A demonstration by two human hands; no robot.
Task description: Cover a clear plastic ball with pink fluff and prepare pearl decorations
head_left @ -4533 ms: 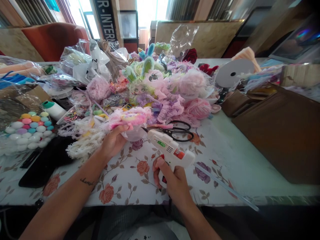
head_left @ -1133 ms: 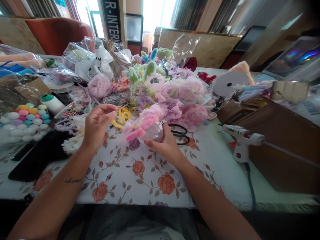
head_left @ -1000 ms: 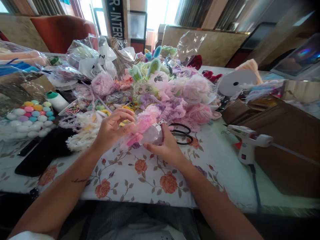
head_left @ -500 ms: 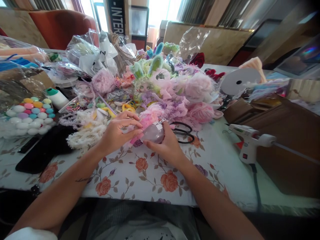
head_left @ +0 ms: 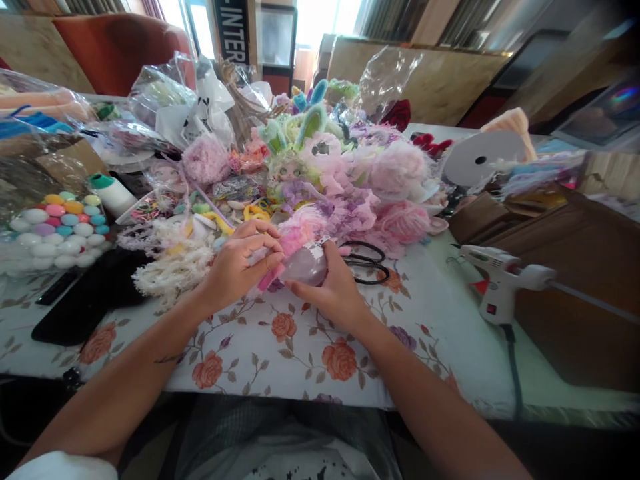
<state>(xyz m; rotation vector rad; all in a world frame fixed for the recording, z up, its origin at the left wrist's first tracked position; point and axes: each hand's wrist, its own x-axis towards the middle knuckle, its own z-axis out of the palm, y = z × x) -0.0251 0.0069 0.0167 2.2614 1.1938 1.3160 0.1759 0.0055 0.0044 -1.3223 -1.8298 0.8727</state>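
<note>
My right hand [head_left: 337,288] is wrapped round the right side of a clear, rounded object [head_left: 306,265] with white lace on its top. Pink fluffy trim [head_left: 301,230] rises from behind that object. At its left edge, my left hand [head_left: 243,263] pinches a pink strip [head_left: 271,277] between thumb and fingers. Black-handled scissors [head_left: 367,261] lie just right of my right hand, their blades hidden. Cream fuzzy yarn [head_left: 173,267] lies left of my left hand.
A white glue gun [head_left: 500,283] stands at the right by a brown cardboard box [head_left: 575,293]. Behind my hands is a heap of pastel yarn and flowers [head_left: 345,193]. A bag of coloured balls [head_left: 60,227] and a black phone-like object [head_left: 85,300] are at the left.
The fingers of my left hand have closed together and drawn slightly left, and more of the pink strip shows below them. My right hand keeps its hold on the clear object.
</note>
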